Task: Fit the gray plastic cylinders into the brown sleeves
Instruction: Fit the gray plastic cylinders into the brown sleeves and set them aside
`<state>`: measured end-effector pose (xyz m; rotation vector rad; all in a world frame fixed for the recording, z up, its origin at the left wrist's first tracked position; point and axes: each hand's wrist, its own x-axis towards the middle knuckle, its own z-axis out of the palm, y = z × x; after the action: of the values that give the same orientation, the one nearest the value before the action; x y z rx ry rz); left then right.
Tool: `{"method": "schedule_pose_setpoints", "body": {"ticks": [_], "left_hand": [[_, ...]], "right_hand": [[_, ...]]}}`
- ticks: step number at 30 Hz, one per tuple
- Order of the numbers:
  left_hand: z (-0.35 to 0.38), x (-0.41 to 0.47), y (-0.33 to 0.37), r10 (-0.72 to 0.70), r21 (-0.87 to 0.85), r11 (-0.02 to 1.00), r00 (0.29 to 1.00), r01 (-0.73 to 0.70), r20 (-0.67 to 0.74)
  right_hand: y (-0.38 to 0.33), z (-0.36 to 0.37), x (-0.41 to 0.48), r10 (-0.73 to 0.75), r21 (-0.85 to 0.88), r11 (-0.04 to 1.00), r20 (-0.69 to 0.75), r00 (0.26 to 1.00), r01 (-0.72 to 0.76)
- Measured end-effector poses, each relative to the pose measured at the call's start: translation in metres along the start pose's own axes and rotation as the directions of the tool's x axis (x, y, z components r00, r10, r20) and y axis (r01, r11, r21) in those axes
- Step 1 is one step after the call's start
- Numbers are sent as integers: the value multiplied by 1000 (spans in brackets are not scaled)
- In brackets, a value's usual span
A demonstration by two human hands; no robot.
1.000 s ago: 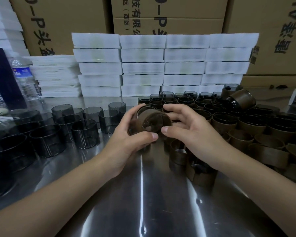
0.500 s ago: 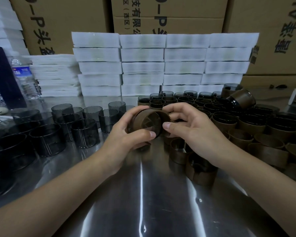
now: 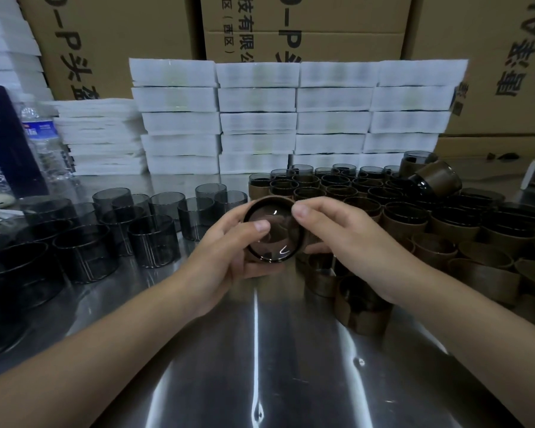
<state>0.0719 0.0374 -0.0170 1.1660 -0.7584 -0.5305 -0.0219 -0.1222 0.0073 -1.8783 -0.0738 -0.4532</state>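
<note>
Fingers (image 3: 301, 211) curl round one piece: your left hand (image 3: 226, 257) cups the brown ring-shaped sleeve (image 3: 272, 200), thumb pressing the glossy base of the smoky gray plastic cylinder (image 3: 274, 242) inside it; your right hand (image 3: 346, 239) pinches the far rim; all is held above the shiny steel table (image 3: 260, 350); off-centre thumb pressure could cock the cylinder and jam it; a slip could topple the loose gray cylinders (image 3: 153, 239) nearby.

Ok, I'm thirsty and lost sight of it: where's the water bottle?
Head view, far left: the water bottle stands at the back of the metal table, between a dark panel and the lower stack of white trays.
</note>
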Motion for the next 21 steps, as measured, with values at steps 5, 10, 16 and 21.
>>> {"method": "schedule_pose_setpoints", "body": {"ticks": [5, 10, 16, 21], "left_hand": [[3, -2, 2, -26, -33, 999, 999, 27, 36], [11, -1, 6, -21, 26, 999, 1000, 21, -23], [18, -2, 4, -4, 105, 994, 996, 13, -87], [21, -4, 1, 28, 156, 988, 997, -16, -76]], "right_hand": [[6, 3, 5, 103, -13, 995, 52, 993, -103], [6, 6, 5, 56, -4, 998, -32, 998, -56], [7, 12, 3, 1, -10, 1000, -118, 993, -2], [6, 15, 2, -24, -4, 1000, -138, 990, 24]]}}
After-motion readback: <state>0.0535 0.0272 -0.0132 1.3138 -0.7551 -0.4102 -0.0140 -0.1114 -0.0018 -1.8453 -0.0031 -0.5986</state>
